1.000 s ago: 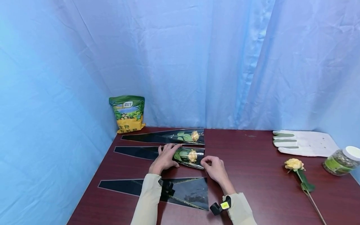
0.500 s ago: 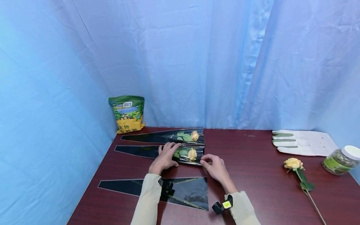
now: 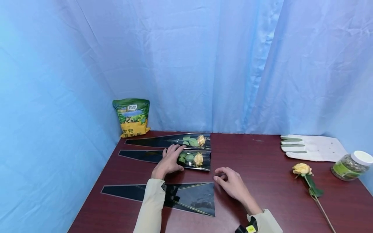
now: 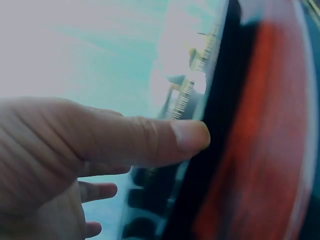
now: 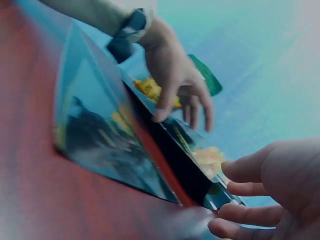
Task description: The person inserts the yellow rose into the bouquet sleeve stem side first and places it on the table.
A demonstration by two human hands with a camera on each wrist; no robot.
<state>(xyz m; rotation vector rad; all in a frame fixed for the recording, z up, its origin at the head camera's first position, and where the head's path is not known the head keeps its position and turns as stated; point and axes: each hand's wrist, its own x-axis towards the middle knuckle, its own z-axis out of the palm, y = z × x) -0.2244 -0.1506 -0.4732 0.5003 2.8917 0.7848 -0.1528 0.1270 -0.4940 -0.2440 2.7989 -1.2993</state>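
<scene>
A black-bordered clear flower sleeve (image 3: 140, 155) lies across the table, holding a yellow rose (image 3: 198, 159) with green leaves. My left hand (image 3: 168, 162) rests over its middle with the fingers spread; in the left wrist view, the thumb (image 4: 150, 142) touches the sleeve's near edge. Just off the wide right end is my right hand (image 3: 232, 184), its fingers loosely bent and holding nothing. Behind lies another sleeve (image 3: 154, 142) with a yellow rose (image 3: 201, 140) inside. Nearer the front, a flat sleeve (image 3: 201, 192) without a flower is partly covered by the left forearm.
To the right lies a loose yellow rose (image 3: 302, 169) on a long stem. Beyond it are a white glove (image 3: 323, 148) with green-grey fingers and a white-lidded jar (image 3: 349, 166). A green and yellow bag (image 3: 131, 118) stands at the back left, by the blue curtain (image 3: 186, 64).
My right hand has let go of the middle sleeve's near corner and moved right and toward the front. The sleeve's near edge has flattened and shifted slightly back. My left hand stays on it.
</scene>
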